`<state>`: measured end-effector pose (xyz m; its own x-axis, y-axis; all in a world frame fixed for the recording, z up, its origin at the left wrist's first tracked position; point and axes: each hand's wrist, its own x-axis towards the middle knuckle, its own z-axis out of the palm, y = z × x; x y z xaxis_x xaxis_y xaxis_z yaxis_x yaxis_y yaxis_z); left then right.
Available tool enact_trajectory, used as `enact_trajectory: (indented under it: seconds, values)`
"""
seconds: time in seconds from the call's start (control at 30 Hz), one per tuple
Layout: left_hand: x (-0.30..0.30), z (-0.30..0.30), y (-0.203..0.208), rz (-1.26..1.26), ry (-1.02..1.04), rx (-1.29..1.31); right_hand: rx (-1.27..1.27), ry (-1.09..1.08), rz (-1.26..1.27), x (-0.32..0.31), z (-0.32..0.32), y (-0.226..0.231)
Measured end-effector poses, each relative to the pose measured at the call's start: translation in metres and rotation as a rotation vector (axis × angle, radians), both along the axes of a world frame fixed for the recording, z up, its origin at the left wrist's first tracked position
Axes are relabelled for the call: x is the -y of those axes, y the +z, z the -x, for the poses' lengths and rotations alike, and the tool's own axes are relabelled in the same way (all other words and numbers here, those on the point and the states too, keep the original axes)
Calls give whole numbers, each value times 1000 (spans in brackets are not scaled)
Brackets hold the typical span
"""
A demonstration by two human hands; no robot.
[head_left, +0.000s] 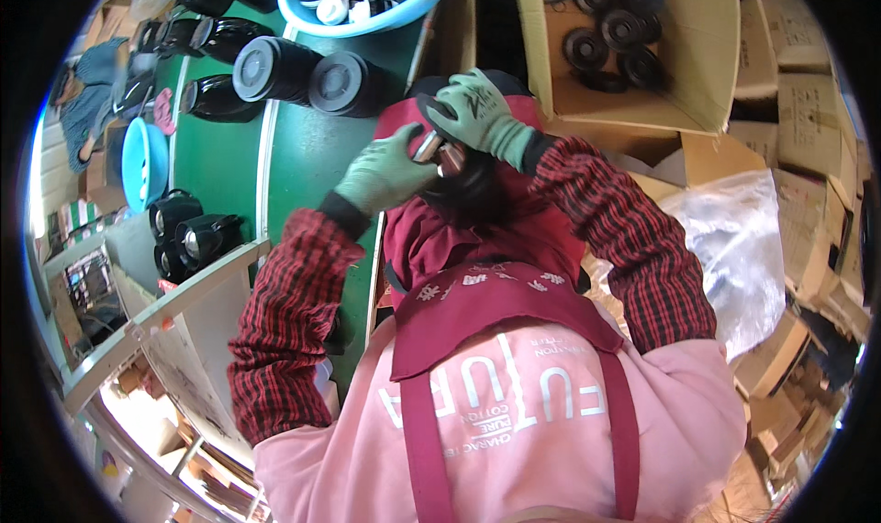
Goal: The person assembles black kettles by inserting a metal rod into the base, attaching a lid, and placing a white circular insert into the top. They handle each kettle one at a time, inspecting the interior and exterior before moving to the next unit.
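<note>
A workshop: green worktable (309,167) lined with black parts (272,70), cardboard boxes (808,128) piled alongside

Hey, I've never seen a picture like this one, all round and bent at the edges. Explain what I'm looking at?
It's no machine: a person wears a wide fisheye camera on their head, looking down, so straight edges bend. Two hands in pale green gloves, the left hand and right hand, grip a dark object with a shiny metal part above a dark red apron. What it is exactly is hard to tell. On the left, a green work surface carries black containers and a light blue basin of white and black pieces. Ahead and right, a cardboard box holds black round parts.
</note>
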<state>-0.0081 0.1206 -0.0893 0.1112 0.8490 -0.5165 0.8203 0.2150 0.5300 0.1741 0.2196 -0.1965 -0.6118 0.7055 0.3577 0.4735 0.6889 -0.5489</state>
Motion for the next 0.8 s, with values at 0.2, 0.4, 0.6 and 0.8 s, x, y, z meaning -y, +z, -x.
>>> enact_trajectory:
  seconds: [0.2, 0.4, 0.6, 0.8]
  values:
    - [55, 87, -44, 263, 548, 820, -245, -575, 143, -10, 5, -33]
    - [62, 18, -83, -296, 27, 732, -482, -605, 564, -54, -79, -103]
    - [99, -5, -92, -615, 168, 644, -797, -428, 1126, 23, -53, 61]
    - [159, 24, -79, -910, 436, 673, -738, -369, 1081, 30, -22, 45]
